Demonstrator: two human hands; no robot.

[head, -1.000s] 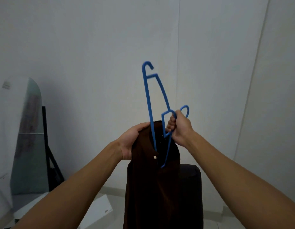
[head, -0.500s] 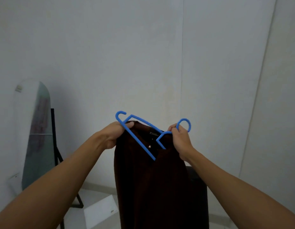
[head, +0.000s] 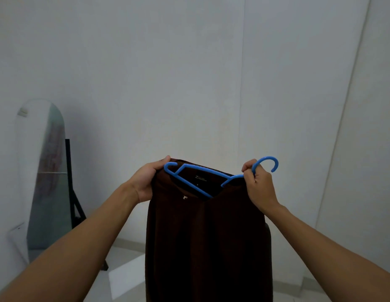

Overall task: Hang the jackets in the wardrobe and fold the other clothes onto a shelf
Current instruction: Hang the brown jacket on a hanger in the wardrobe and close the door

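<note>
We hold the dark brown jacket (head: 208,240) up at centre: our left hand (head: 147,182) grips its collar edge at 9 o'clock, and our right hand (head: 258,185) clenches the blue hanger (head: 202,178) by its hook at 3 o'clock. Bare pale wall (head: 189,73) fills 12 o'clock. A leaning mirror (head: 44,175) stands at 9 o'clock, pale floor (head: 126,277) at 6.

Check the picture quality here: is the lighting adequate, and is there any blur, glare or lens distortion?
Head view: dim, flat light; the dark brown garment reads nearly black with little fold detail. The blue plastic hanger and both hands, left hand and right hand, look sharp. The arched standing mirror at left is hazy with a smeared reflection. Wide-angle bending shows in the right-hand wall seams. No harsh glare.
</note>
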